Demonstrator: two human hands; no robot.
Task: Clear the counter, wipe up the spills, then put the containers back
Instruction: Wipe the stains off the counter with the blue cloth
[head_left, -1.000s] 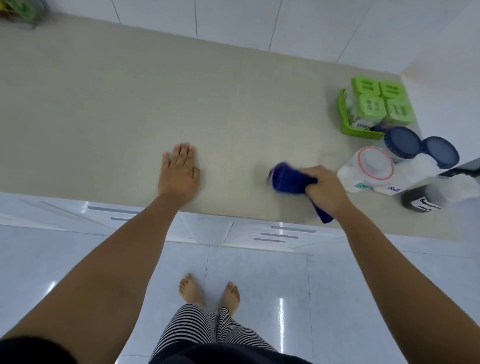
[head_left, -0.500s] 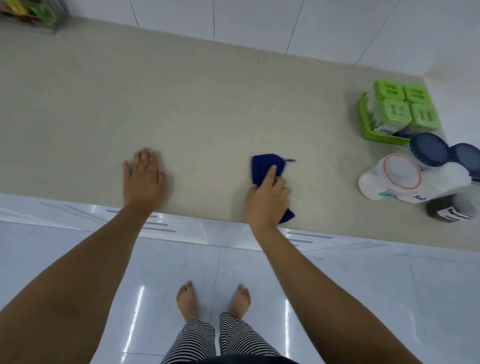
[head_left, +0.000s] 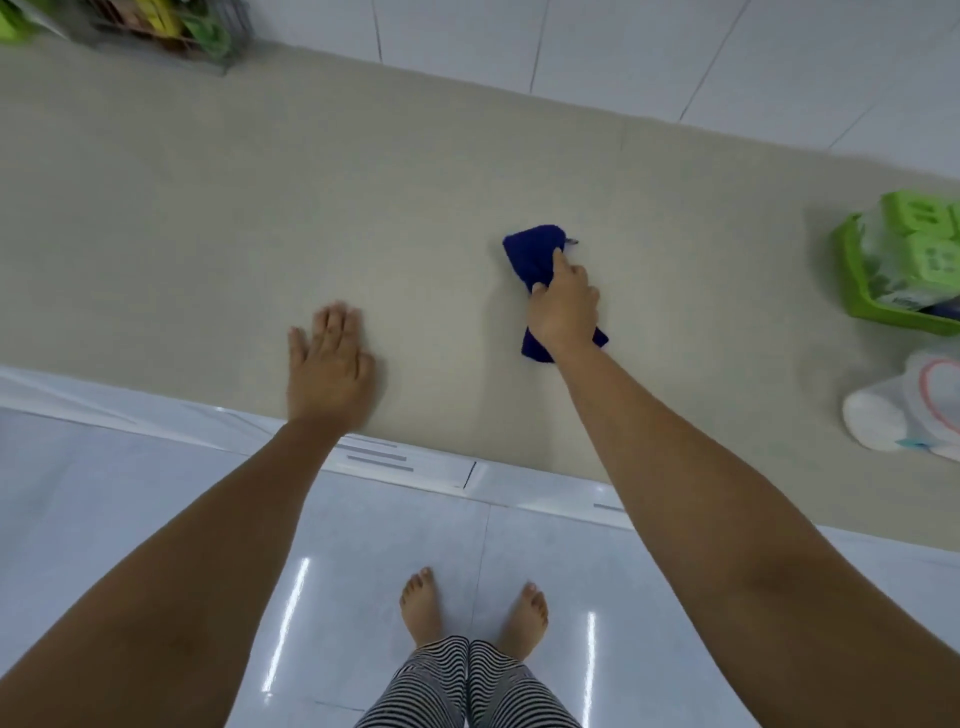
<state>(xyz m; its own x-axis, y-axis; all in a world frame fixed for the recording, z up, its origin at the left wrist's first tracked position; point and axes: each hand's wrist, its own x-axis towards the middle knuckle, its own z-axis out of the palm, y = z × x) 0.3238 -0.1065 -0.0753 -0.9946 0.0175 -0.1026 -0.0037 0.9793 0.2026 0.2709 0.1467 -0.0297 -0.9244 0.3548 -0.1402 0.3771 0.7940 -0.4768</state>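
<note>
I saw right hand (head_left: 563, 306) clamped on blue cloth (head_left: 535, 249) mid-counter (head_left: 208, 208), left hand (head_left: 330, 364) flat beside, fingers together. Risk: wide sweep knocking white container (head_left: 883, 415) at counter's right end.

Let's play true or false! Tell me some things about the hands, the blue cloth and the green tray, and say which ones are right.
1. The right hand grips the blue cloth. True.
2. The left hand holds a sponge. False: it lies flat and empty on the counter.
3. The green tray sits beside the left hand. False: it is far off on the right edge.
4. The cloth touches the counter. True.
5. The person wears shoes. False: bare feet.
</note>
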